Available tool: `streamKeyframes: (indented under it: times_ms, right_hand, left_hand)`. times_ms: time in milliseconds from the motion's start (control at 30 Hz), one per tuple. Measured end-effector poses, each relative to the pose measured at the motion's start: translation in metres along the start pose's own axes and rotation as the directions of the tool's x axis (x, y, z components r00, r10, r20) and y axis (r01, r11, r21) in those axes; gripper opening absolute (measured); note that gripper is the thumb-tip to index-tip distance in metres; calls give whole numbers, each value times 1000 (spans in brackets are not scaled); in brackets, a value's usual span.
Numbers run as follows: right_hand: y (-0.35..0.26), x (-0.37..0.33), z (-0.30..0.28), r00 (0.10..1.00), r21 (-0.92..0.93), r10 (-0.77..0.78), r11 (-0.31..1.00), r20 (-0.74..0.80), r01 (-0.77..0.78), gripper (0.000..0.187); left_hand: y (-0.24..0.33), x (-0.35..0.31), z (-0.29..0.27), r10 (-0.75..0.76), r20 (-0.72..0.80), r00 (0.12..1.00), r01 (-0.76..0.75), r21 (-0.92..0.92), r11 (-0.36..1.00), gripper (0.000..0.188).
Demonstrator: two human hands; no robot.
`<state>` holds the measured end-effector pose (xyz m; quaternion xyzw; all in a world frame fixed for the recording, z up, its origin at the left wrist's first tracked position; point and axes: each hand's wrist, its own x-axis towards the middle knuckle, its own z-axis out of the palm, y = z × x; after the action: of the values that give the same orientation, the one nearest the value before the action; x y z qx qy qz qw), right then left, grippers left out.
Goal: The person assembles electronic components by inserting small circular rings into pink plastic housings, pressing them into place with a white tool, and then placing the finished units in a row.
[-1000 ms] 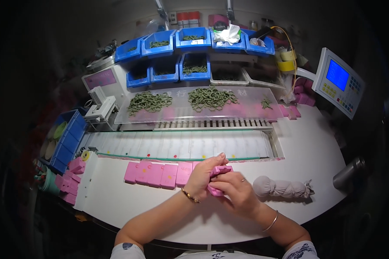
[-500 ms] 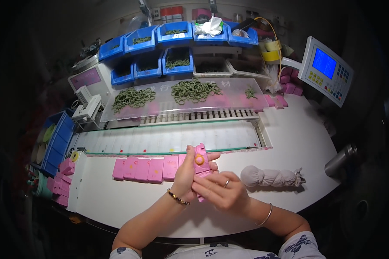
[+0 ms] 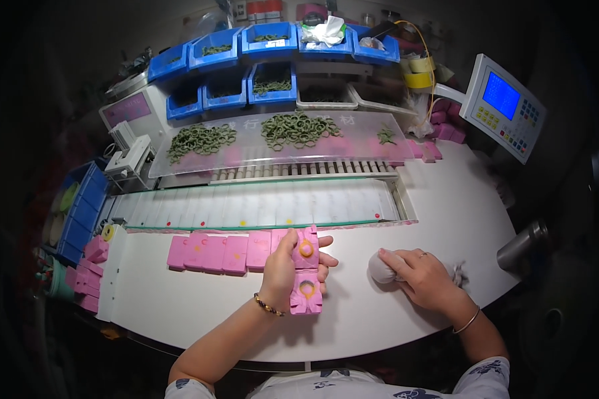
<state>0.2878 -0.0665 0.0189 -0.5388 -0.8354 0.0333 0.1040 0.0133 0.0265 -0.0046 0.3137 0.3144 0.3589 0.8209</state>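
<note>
My left hand (image 3: pixel 278 274) holds an opened pink rubber mold (image 3: pixel 305 302) above the table. Its two halves lie spread one above the other, and each shows a ring-shaped cavity with a yellowish outline. The thumb lies on the mold's left edge and fingers come out beyond its right side. To the right, my right hand (image 3: pixel 427 280) is closed over a whitish knotted cloth pouch (image 3: pixel 380 270) on the table. The pouch's round end and twisted tail stick out from under the hand. A row of pink mold blocks (image 3: pixel 206 253) lies left of my left hand.
A conveyor with a white belt (image 3: pixel 266 203) crosses behind the blocks. Above it, a clear sheet (image 3: pixel 246 143) bears piles of green rings (image 3: pixel 299 130). Blue bins (image 3: pixel 269 45) stand at the back. A control panel (image 3: pixel 502 100) and a metal cylinder (image 3: pixel 524 246) are at right.
My right hand has left the mold and moved right onto the cloth pouch. The mold now lies unfolded in my left hand, with both halves showing. Dots on the belt have shifted left.
</note>
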Motion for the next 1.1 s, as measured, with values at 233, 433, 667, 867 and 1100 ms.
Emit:
streamKeyframes:
  times_ms: [233,433,667,867,1100]
  right_hand:
    - [-35,35,-27,791,-143,-129,988,-598,53,69]
    - [-74,47,5,881,-289,-338,925,-331,247,56]
    - [-65,50,-8,915,-244,-349,923,-201,298,58]
    - [-82,58,-24,762,-289,-262,952,-591,103,48]
    - [-82,55,-16,923,-145,-282,957,-260,252,50]
  left_hand:
    - [-15,2,6,-96,-28,995,92,-123,988,63]
    - [-19,4,12,-23,-98,995,22,-11,1000,61]
    - [-20,-14,13,-31,-135,990,45,101,994,54]
    - [-12,-8,14,38,-244,969,-47,-34,998,53]
    - [-23,-11,4,82,-124,989,-75,60,995,53]
